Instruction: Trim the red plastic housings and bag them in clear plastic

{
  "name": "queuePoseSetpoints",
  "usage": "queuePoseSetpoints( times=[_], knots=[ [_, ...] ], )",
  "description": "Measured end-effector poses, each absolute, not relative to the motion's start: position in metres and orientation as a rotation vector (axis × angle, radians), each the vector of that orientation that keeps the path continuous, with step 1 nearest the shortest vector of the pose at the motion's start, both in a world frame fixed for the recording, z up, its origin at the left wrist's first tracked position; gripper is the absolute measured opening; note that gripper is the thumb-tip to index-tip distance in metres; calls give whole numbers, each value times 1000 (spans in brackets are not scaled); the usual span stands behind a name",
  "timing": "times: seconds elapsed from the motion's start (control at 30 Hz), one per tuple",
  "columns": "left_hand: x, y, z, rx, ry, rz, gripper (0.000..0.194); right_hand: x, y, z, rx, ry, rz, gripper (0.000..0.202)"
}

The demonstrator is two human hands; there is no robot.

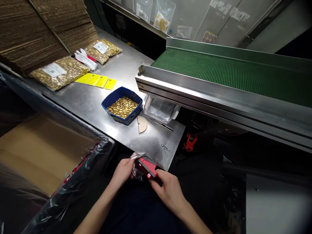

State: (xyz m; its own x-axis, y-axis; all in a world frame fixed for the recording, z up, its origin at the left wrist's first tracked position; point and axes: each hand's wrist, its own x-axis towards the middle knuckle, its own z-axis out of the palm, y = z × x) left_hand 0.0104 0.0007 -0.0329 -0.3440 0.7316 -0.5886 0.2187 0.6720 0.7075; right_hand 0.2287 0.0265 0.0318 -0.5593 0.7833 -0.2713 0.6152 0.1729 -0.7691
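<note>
Close to my body, past the near edge of the metal table, my left hand (123,171) pinches a clear plastic bag (138,175). My right hand (170,188) grips the near end of a red and dark grey plastic case (149,166). The far end of the case is at the bag's mouth, partly covered by the film; how deep it sits I cannot tell. On the table beyond lie a small metal tool (165,148) and a pale half-round disc (142,124). A blue bin (123,105) of small gold-coloured pieces stands behind them.
A green ribbed conveyor (209,71) runs off to the right. Below its end sits a tray of clear bags (159,109). Bags of gold pieces (59,71), yellow cards (96,80) and white gloves (85,59) lie at left. A plastic-lined box (48,146) stands at lower left.
</note>
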Motion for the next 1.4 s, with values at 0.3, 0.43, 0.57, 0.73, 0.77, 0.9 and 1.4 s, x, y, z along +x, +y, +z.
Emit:
queuePoseSetpoints(
  times=[0.3,0.43,0.57,0.73,0.77,0.9,1.4],
  knots=[
    [31,4,3,1303,2064,774,25,228,19,26,-1280,-2758,997,4],
    [28,-4,9,1583,1965,912,16,233,20,36,-1457,-2531,1060,9],
    [31,-14,15,1749,1963,966,8,241,24,48,-1653,-1958,1303,17],
    [57,-10,17,1852,1922,1026,15,242,30,50,-1626,-1682,1438,28],
    [62,-6,17,1865,1909,1041,17,242,31,50,-1615,-1720,1450,26],
    [77,3,19,1894,1866,1087,19,242,35,46,-1588,-1779,1554,16],
    [97,-12,49,1541,1621,902,15,252,51,23,-1296,-1159,2039,42]
  ],
)
